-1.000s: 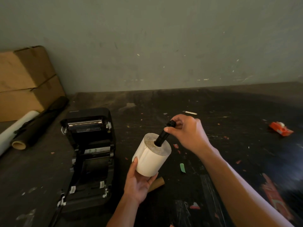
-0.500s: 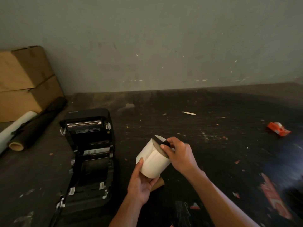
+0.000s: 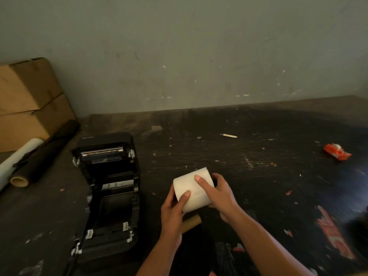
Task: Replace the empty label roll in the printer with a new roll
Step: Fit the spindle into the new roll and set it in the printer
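I hold the new white label roll (image 3: pixel 192 188) on its side in both hands, above the dark table. My left hand (image 3: pixel 173 212) grips its near left end with the thumb on top. My right hand (image 3: pixel 221 196) cups its right end, index finger across the paper. The black spindle is not visible now. The black label printer (image 3: pixel 108 188) stands open to the left, its roll bay empty. An empty brown cardboard core (image 3: pixel 192 223) lies on the table just under my left wrist.
Cardboard boxes (image 3: pixel 29 102) are stacked at the far left by the wall, with a white roll (image 3: pixel 18 158) and a dark roll (image 3: pixel 45 154) lying in front of them. An orange tape dispenser (image 3: pixel 337 152) sits at the far right. Paper scraps litter the table.
My right hand pushed the black spindle down into the roll's core, then moved to the roll's end. The roll tipped from upright onto its side.
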`<control>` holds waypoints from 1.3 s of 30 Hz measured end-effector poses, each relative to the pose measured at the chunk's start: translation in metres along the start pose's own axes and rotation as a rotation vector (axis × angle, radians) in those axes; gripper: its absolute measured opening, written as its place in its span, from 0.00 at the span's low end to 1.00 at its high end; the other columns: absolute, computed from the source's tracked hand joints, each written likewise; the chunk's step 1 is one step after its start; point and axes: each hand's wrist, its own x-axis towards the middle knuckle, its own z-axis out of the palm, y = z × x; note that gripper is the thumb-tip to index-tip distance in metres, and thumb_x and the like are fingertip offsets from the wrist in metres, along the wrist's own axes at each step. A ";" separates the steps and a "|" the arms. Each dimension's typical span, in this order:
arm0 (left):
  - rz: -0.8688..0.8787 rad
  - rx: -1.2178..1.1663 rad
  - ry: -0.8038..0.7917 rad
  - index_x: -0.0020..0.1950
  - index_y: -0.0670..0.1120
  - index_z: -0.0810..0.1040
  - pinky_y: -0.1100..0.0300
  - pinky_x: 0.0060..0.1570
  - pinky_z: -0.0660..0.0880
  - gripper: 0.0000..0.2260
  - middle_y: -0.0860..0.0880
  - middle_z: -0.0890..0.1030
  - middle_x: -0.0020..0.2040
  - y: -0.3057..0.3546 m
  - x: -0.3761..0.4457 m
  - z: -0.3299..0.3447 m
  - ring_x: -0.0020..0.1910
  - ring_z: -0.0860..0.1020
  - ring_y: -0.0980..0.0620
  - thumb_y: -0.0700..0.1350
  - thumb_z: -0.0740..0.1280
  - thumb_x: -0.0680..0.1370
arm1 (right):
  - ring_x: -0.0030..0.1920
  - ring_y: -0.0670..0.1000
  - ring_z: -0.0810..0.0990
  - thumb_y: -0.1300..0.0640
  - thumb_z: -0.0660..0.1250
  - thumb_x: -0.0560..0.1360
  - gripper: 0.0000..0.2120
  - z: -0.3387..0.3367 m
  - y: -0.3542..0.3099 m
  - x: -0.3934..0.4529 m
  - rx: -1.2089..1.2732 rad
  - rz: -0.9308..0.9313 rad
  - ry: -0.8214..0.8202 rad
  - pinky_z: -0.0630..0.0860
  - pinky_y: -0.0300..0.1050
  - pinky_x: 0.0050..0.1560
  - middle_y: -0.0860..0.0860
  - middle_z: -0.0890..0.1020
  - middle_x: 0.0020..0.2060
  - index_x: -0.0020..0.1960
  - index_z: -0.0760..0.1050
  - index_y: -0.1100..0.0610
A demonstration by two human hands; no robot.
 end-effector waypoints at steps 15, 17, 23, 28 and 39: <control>0.241 0.176 -0.028 0.68 0.61 0.70 0.54 0.57 0.76 0.31 0.52 0.76 0.64 0.021 0.002 0.020 0.61 0.75 0.54 0.50 0.75 0.67 | 0.57 0.56 0.75 0.53 0.79 0.60 0.39 -0.021 -0.010 0.014 0.304 0.096 -0.137 0.80 0.57 0.51 0.52 0.72 0.58 0.66 0.62 0.45; 0.256 0.203 -0.031 0.67 0.63 0.69 0.50 0.60 0.75 0.30 0.52 0.74 0.66 0.023 0.003 0.020 0.62 0.74 0.54 0.48 0.75 0.69 | 0.56 0.56 0.75 0.50 0.79 0.55 0.44 -0.022 -0.012 0.016 0.304 0.115 -0.149 0.80 0.56 0.49 0.51 0.72 0.57 0.65 0.61 0.43; 0.280 0.225 -0.010 0.66 0.64 0.68 0.47 0.62 0.74 0.30 0.52 0.73 0.66 0.029 0.001 0.024 0.64 0.72 0.53 0.46 0.76 0.70 | 0.56 0.58 0.75 0.48 0.80 0.50 0.49 -0.024 -0.016 0.019 0.353 0.111 -0.152 0.79 0.57 0.49 0.51 0.73 0.57 0.66 0.60 0.38; 0.298 0.186 0.014 0.66 0.62 0.70 0.46 0.63 0.73 0.29 0.52 0.74 0.66 0.031 0.000 0.027 0.64 0.73 0.53 0.45 0.76 0.69 | 0.55 0.57 0.77 0.48 0.78 0.56 0.42 -0.020 -0.020 0.017 0.462 0.103 -0.138 0.81 0.51 0.38 0.52 0.74 0.58 0.65 0.64 0.40; 0.399 0.207 -0.030 0.69 0.58 0.71 0.48 0.61 0.76 0.29 0.51 0.73 0.67 0.042 -0.001 0.031 0.66 0.72 0.51 0.42 0.75 0.71 | 0.59 0.57 0.76 0.48 0.78 0.58 0.43 -0.024 -0.034 0.018 0.467 -0.021 -0.151 0.79 0.60 0.54 0.52 0.74 0.62 0.69 0.65 0.42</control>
